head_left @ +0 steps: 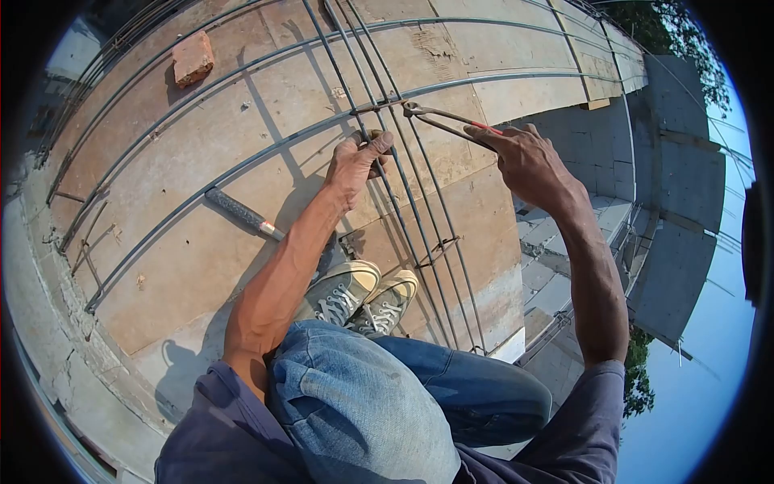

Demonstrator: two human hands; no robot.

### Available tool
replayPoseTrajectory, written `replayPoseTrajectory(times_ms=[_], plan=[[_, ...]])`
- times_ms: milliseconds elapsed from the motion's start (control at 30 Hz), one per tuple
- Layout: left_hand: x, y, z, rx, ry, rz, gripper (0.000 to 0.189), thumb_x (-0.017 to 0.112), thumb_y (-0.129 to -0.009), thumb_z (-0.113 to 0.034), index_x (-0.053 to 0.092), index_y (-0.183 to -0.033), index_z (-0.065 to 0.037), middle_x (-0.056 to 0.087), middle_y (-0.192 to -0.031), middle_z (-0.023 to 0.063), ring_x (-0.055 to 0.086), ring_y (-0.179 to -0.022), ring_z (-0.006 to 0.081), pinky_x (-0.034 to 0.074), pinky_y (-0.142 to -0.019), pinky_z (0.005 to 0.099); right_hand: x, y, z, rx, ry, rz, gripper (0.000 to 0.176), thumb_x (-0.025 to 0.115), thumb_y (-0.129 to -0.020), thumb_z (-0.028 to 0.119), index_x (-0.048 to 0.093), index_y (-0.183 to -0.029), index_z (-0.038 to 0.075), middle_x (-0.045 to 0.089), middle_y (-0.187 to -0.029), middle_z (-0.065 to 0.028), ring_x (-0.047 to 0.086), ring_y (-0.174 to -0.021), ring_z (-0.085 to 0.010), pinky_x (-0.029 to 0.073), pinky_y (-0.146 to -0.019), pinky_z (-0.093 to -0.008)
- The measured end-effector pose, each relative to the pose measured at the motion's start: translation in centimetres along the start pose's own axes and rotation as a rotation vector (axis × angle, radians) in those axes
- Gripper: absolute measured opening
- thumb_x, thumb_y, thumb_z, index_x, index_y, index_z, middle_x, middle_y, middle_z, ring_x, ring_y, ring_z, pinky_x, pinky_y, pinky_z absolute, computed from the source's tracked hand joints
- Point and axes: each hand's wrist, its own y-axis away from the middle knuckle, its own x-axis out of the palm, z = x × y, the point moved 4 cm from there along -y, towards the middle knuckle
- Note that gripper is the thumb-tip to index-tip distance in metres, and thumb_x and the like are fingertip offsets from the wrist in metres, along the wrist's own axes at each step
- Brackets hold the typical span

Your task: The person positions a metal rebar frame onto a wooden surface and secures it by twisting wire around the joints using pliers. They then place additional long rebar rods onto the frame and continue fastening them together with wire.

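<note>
My right hand [528, 161] is closed round the handles of a pair of tying pincers [451, 123], one handle partly red. The pincers' jaws meet the crossing where a long rebar [270, 149] passes over a bundle of steel bars [403, 189]. Just below that crossing, my left hand [351, 171] has its thumb and fingers wrapped round a bar of the bundle. Any tie wire at the crossing is too small to make out clearly. Nearer my feet, a bent stirrup [438, 252] encircles the bundle.
A black-gripped tool [235, 213] lies left of my forearm, its far end hidden. A brick piece [192, 59] sits on the plywood deck [161, 242]. My shoes [355, 294] stand beside the bars. Right of the deck edge is a drop beside a block wall [576, 145].
</note>
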Motion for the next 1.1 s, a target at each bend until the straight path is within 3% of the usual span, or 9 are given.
replayPoseTrajectory(times_ms=[67,167,233,433,500,567,667,1033,1100], plan=[[1.7,-0.2,-0.5,0.032,0.044,0.047,0.042,0.076,-0.081,-0.047,0.064,-0.095,-0.008,0.068,-0.082,0.0013,0.056,-0.065,0.0051,0.049,-0.058,0.0208,-2.2,0.5,0.6,-0.012,0.122,-0.118,0.055,0.048,-0.086,-0.003,0.057,-0.135,0.019,0.06,-0.091,-0.011,0.055,-0.095,-0.0289,0.046,-0.087,-0.051],[4.7,-0.4,-1.7,0.095,0.066,0.059,0.036,0.076,-0.083,-0.042,0.067,-0.088,-0.008,0.071,-0.079,0.0052,0.051,-0.059,0.0044,0.045,-0.052,0.0199,-5.2,0.7,1.0,0.021,0.238,-0.115,0.052,0.05,-0.087,0.0,0.058,-0.135,0.019,0.059,-0.09,-0.0106,0.055,-0.095,-0.0298,0.046,-0.084,-0.0478],[6.5,-0.7,-2.6,0.136,0.001,0.002,0.03,0.075,-0.085,-0.036,0.066,-0.088,-0.007,0.071,-0.076,0.0063,0.049,-0.053,0.0052,0.043,-0.049,0.0209,-6.2,1.1,0.8,0.001,0.277,-0.17,0.052,0.05,-0.087,0.001,0.059,-0.134,0.02,0.058,-0.091,-0.0101,0.054,-0.097,-0.0305,0.045,-0.081,-0.0465],[6.7,-3.1,-0.5,0.305,-0.225,-0.303,0.027,0.072,-0.086,-0.02,0.055,-0.072,-0.004,0.064,-0.064,0.0067,0.05,-0.04,0.0093,0.041,-0.035,0.0253,-6.6,0.4,0.8,-0.037,0.555,-0.149,0.05,0.054,-0.087,0.004,0.058,-0.134,0.022,0.061,-0.107,-0.0152,0.055,-0.11,-0.0365,0.041,-0.097,-0.0598],[5.3,-3.2,0.3,0.243,-0.241,-0.392,0.027,0.075,-0.082,-0.014,0.057,-0.066,-0.002,0.058,-0.055,0.0057,0.052,-0.045,0.0128,0.043,-0.044,0.0317,-5.3,-0.2,1.3,-0.056,0.625,-0.208,0.051,0.054,-0.092,0.001,0.058,-0.134,0.029,0.06,-0.106,-0.0109,0.053,-0.104,-0.0285,0.044,-0.094,-0.0525],[4.4,-3.3,1.1,0.169,-0.071,-0.348,0.025,0.074,-0.083,-0.013,0.058,-0.068,-0.002,0.058,-0.054,0.0058,0.053,-0.044,0.0126,0.042,-0.042,0.0319,-4.0,-1.5,1.7,-0.016,0.579,-0.039,0.051,0.053,-0.092,0.001,0.057,-0.135,0.029,0.059,-0.112,-0.0124,0.053,-0.108,-0.0303,0.042,-0.096,-0.0564],[3.6,-3.6,0.8,0.248,-0.204,-0.292,0.026,0.071,-0.086,-0.018,0.054,-0.071,-0.004,0.062,-0.06,0.0059,0.052,-0.042,0.0092,0.043,-0.037,0.0261,-1.8,-2.9,1.9,-0.055,0.581,-0.056,0.052,0.053,-0.092,0.003,0.056,-0.136,0.03,0.058,-0.118,-0.0134,0.051,-0.114,-0.032,0.039,-0.1,-0.0595],[4.1,-2.6,0.5,0.17,-0.082,-0.221,0.027,0.07,-0.087,-0.021,0.053,-0.076,-0.003,0.058,-0.061,0.0058,0.05,-0.042,0.0091,0.042,-0.038,0.026,-2.8,-4.5,4.3,-0.089,0.654,0.012,0.053,0.055,-0.09,0.002,0.055,-0.137,0.027,0.055,-0.123,-0.0187,0.046,-0.126,-0.0411,0.03,-0.106,-0.0705],[4.2,-2.4,0.5,0.185,-0.047,-0.282,0.029,0.071,-0.086,-0.014,0.051,-0.068,-0.004,0.053,-0.051,0.002,0.05,-0.04,0.0102,0.038,-0.035,0.0282,-2.7,-4.5,4.4,-0.081,0.628,0.021,0.053,0.055,-0.089,0.002,0.055,-0.136,0.027,0.056,-0.122,-0.0191,0.046,-0.126,-0.042,0.03,-0.105,-0.0716]])
